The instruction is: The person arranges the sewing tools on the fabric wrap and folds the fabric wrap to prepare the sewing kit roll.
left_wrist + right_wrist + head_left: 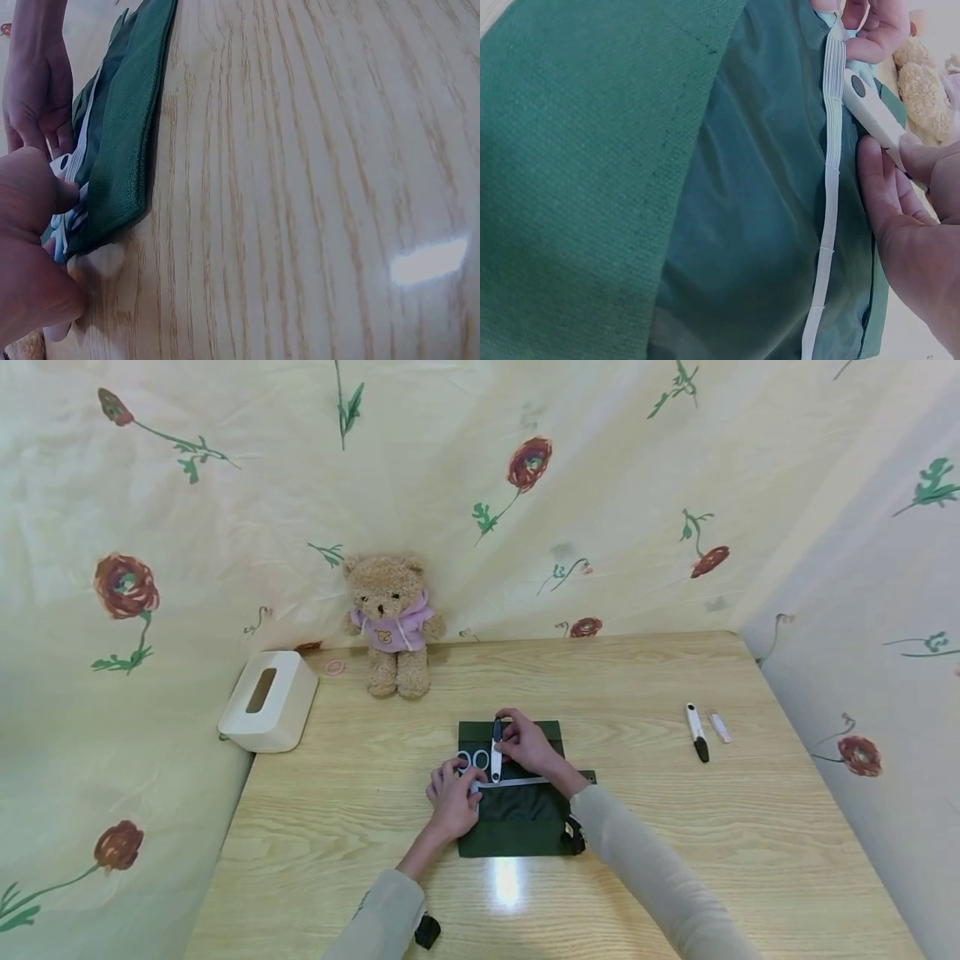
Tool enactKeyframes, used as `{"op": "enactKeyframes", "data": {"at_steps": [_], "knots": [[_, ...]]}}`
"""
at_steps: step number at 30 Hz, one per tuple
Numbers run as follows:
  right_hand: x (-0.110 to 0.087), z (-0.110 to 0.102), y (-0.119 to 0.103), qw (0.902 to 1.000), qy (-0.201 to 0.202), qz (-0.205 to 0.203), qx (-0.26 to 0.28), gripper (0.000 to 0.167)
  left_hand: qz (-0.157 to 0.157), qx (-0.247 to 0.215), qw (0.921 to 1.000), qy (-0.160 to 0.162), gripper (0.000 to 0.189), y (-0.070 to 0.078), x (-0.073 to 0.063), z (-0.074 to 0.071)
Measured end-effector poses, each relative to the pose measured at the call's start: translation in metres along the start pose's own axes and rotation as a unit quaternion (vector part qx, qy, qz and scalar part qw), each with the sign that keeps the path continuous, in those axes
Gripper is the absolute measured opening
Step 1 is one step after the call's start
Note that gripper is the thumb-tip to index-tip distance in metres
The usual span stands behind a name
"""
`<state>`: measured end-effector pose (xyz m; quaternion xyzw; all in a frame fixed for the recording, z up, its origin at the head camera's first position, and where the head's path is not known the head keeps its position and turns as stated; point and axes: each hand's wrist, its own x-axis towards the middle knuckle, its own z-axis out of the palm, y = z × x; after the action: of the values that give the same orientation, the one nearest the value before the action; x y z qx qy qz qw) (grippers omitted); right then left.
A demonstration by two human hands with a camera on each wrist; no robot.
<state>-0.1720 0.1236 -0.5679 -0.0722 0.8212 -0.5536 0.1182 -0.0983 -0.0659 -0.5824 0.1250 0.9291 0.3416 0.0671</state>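
box point(294, 714): far left on the table point(637, 685), slot facing up.
ring point(334, 667): small, pink, flat, just right of the box, apart from it.
bear point(390, 618): purple hoodie, upright near the wall point(637, 468).
left hand point(452, 803): fingers curled in, looks to be pinching the left end of the pale band point(517, 782) beside the scissors point(481, 760). Hides part of both.
scissors: left side of the green pouch point(513, 841), finger loops on the far side of the band. My read: this one's done. Left hand covers the rest, can't confirm it's under the band.
white tool point(497, 756): over the pouch, just right of the scissors. Long axis front to back, roughly square to the band. Dark end points at the wall, dotted white end points at the person and stops at the band. Touching or just short, can't tell. My read: halfway, not tucked yet.
pouch: spread out; I see nothing tucked along the band's right stretch.
right hand point(531, 748): gripping the white tool, thumb against fingers.
buckle point(576, 837): black, at the pouch's right edge.
second tool point(697, 732): loose, well right of the pouch. Dark end toward the person. My read: left to do.
pink stick point(720, 727): just right of that, loose, same read.
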Motion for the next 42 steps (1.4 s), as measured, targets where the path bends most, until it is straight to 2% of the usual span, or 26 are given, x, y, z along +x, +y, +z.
{"op": "enactKeyframes", "data": {"at_steps": [10,14,21,35,42], "knots": [[-0.003,0.001,0.005,0.9986,0.007,-0.046,0.023,0.055,0.004,-0.015,0.9998,0.013,0.026,0.000,0.000,0.001],[-0.005,0.000,0.005,0.9986,0.001,-0.052,0.004,0.054,0.000,-0.011,0.9999,0.013,0.026,0.000,0.000,0.002],[-0.007,-0.002,0.003,0.9979,-0.029,-0.023,-0.052,0.052,-0.001,-0.013,0.9998,0.012,0.026,-0.001,0.000,0.004],[-0.007,-0.002,-0.012,0.9906,-0.087,0.037,-0.100,0.051,0.004,-0.007,0.9999,0.009,0.024,0.002,-0.001,0.000],[-0.010,0.000,-0.017,0.9841,-0.099,0.040,-0.142,0.049,-0.001,-0.003,1.0000,0.005,0.022,0.003,-0.002,0.000]]}}
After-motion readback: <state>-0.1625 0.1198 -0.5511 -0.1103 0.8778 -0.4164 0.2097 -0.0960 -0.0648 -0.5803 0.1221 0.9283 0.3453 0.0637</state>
